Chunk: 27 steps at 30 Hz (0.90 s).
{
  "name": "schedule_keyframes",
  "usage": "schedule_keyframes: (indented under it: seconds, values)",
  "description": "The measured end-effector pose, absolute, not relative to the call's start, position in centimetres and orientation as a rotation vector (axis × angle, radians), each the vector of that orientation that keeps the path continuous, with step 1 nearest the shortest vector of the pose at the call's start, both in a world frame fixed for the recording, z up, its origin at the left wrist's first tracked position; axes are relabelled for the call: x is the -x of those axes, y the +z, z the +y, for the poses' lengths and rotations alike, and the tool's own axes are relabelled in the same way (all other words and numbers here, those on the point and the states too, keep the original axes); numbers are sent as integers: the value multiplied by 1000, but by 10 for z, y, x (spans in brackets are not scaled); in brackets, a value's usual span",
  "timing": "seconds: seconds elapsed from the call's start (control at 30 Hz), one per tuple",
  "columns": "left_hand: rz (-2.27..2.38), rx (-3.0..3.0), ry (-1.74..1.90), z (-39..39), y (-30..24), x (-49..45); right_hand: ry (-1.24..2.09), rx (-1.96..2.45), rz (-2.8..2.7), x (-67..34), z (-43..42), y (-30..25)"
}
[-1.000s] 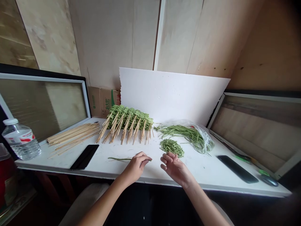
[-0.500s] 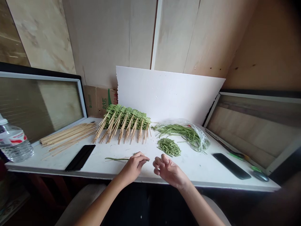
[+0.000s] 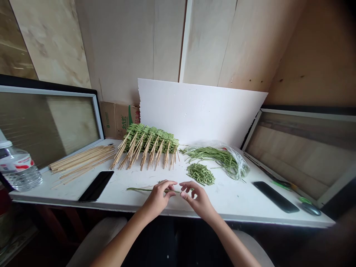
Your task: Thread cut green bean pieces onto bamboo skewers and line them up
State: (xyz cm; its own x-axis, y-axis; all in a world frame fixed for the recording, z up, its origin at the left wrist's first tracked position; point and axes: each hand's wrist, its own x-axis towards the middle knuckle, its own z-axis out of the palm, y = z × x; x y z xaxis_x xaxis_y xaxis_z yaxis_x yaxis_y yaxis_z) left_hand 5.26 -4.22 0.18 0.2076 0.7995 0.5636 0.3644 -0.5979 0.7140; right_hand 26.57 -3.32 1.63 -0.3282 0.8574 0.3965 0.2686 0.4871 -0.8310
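A long green bean [image 3: 139, 189] lies low over the front of the white table, reaching left out of my left hand [image 3: 161, 194]. That hand is closed on the bean between thumb and fingers. My right hand [image 3: 198, 198] is at the bean's right end, thumb and curled fingers around it, the index finger lifted; the exact contact is partly hidden. Just beyond the hands is a heap of short cut bean pieces [image 3: 200, 174]. Farther right, long beans [image 3: 214, 155] spill from a clear plastic bag [image 3: 241, 168].
Bean-loaded skewers [image 3: 151, 139] are stacked at the back, sticks forward. Loose bamboo skewers [image 3: 83, 158] and a phone [image 3: 96, 186] lie left, near a water bottle [image 3: 20, 168]. A dark flat object [image 3: 275, 196] and a mouse-like object [image 3: 310, 208] lie right. A white board [image 3: 200, 111] stands behind.
My right hand has turned over and moved in to the bean's right end, close to my left hand. The left hand keeps its hold, and the view has shifted slightly.
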Motion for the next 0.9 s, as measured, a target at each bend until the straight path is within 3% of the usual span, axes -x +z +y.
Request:
schedule_keyframes:
  seconds: [0.67,0.9]
  values:
    - [1021,-2191,1339,-50,13,-56,527,894,-1926,-259,-43,19]
    - [935,-2379,1310,-52,12,-58,586,801,-1966,-255,-46,19]
